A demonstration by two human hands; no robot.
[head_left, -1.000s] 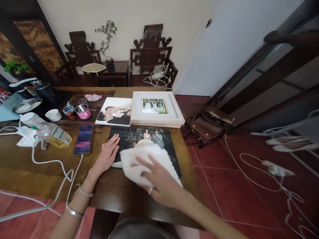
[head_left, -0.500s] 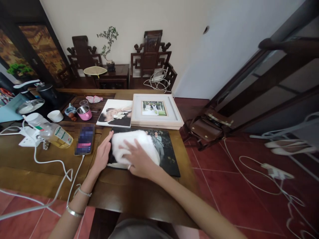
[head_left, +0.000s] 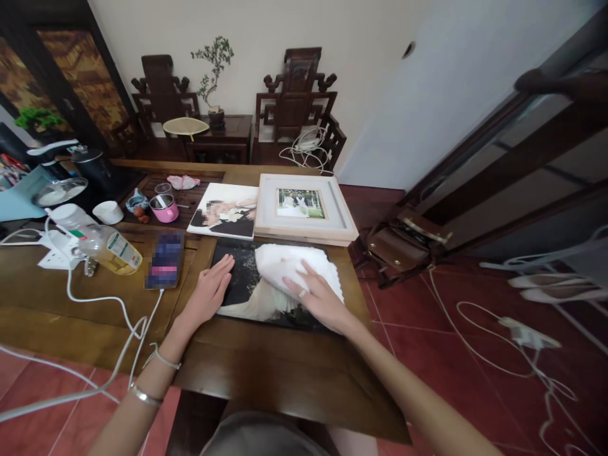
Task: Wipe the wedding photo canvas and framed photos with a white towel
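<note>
A dark photo print point(head_left: 240, 269) lies flat near the front edge of the table, showing a pale dress. My left hand point(head_left: 211, 288) rests open on its left edge, fingers stretched out. Over the right part of the print lies a white towel point(head_left: 275, 263), bunched and fluffy. My right hand point(head_left: 320, 294) holds the towel from above, fingers pressed onto it. The towel hides much of the print, including its upper right corner.
Behind the print sit a framed wedding photo point(head_left: 342, 209) and a white-edged photo panel point(head_left: 197, 221). To the left are a phone point(head_left: 164, 263) on a cable, a bottle of yellow liquid point(head_left: 121, 253), a pink cup point(head_left: 165, 212) and a power strip point(head_left: 57, 250).
My right hand has slid the towel to the right across the print, uncovering its left and middle part. My left hand stays at the left edge. The view has shifted slightly.
</note>
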